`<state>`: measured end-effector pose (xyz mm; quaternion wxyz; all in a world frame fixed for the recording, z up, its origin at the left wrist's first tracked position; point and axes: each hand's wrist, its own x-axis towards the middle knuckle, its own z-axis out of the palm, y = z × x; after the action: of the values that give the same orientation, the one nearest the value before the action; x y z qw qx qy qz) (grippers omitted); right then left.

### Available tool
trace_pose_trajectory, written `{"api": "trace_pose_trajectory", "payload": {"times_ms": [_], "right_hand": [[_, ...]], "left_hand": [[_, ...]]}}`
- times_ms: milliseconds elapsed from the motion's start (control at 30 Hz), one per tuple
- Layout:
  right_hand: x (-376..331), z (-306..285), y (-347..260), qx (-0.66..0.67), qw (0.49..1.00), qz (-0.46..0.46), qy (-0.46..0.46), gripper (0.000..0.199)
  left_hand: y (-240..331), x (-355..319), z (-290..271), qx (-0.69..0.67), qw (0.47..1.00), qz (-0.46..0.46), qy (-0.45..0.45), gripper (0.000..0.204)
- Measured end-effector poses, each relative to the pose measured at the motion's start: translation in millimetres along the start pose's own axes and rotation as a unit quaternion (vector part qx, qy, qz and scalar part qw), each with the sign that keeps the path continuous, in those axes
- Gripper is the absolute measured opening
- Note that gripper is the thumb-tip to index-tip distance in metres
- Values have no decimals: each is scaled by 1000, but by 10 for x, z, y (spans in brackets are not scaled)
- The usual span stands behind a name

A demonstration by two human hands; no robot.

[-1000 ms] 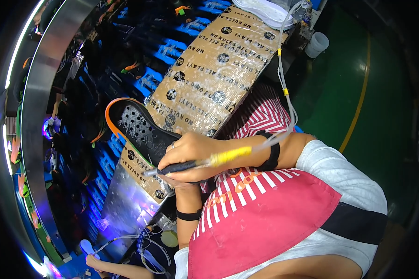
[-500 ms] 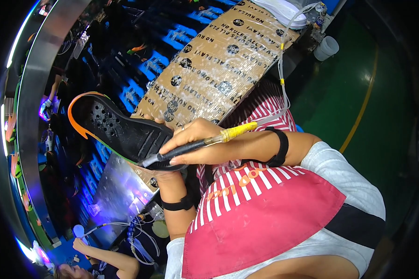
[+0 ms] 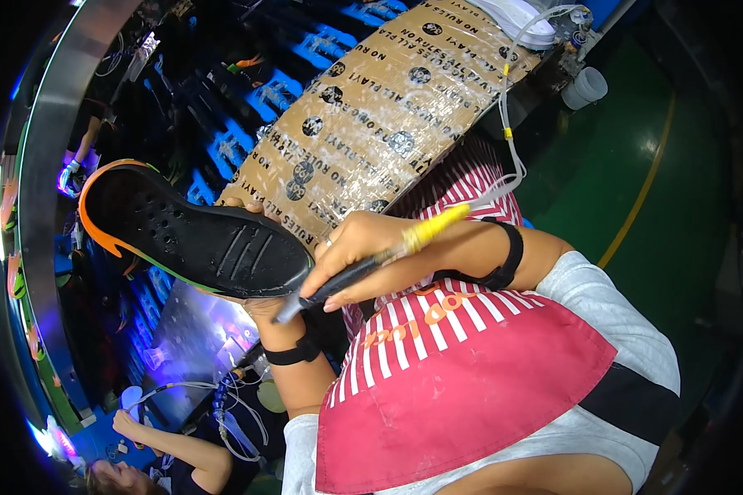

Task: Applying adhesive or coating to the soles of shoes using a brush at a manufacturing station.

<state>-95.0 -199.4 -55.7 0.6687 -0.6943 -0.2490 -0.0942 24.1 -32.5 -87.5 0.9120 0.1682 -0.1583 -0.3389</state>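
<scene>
My left hand (image 3: 254,207) grips a black shoe sole (image 3: 191,233) from beneath. Only fingertips past its far edge and the wrist show; the palm is hidden. Orange rims the sole's left end, with a thin green line along the side; holes and raised bars mark its inner face. Closed around a dark-handled brush (image 3: 345,280) is my right hand (image 3: 363,247). Yellow wrapping covers the brush's rear, where a clear tube (image 3: 516,165) joins it. Its pale tip sits just off the sole's near right end, in front of my left wrist.
A cardboard-covered board (image 3: 363,115) with dried white smears lies beyond my hands. White soles (image 3: 524,23) rest at its far end, near a white bucket (image 3: 586,86). On the left curves a metal rail (image 3: 45,165). A co-worker's arm (image 3: 173,445) shows at lower left.
The sole has shifted left and turned flatter toward view. The brush tip has moved from on the sole's near edge to just off it, slightly right and nearer me.
</scene>
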Motion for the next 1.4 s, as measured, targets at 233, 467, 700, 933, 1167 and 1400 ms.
{"api": "trace_pose_trajectory", "payload": {"times_ms": [233, 467, 700, 933, 1167, 1400], "right_hand": [[-38, 12, 38, -50, 999, 5, 18, 26], [-43, -97, -40, 29, 996, 73, -47, 23], [-82, -105, -32, -128, 988, 17, -80, 22], [-79, -75, 68, -150, 984, -90, -12, 26], [-90, -124, -14, -63, 987, -31, -144, 22], [-79, -97, 13, -199, 965, -87, -148, 19]], "left_hand": [[145, 20, -50, 56, 997, -15, -60, 93], [216, -19, -47, 130, 990, -18, 53, 113], [214, 46, 27, 217, 973, -56, 60, 104], [253, 143, -16, 299, 944, -103, 96, 86], [240, 238, 213, 176, 954, -220, 104, 51], [148, 146, 455, 254, 914, -265, 172, 40]]}}
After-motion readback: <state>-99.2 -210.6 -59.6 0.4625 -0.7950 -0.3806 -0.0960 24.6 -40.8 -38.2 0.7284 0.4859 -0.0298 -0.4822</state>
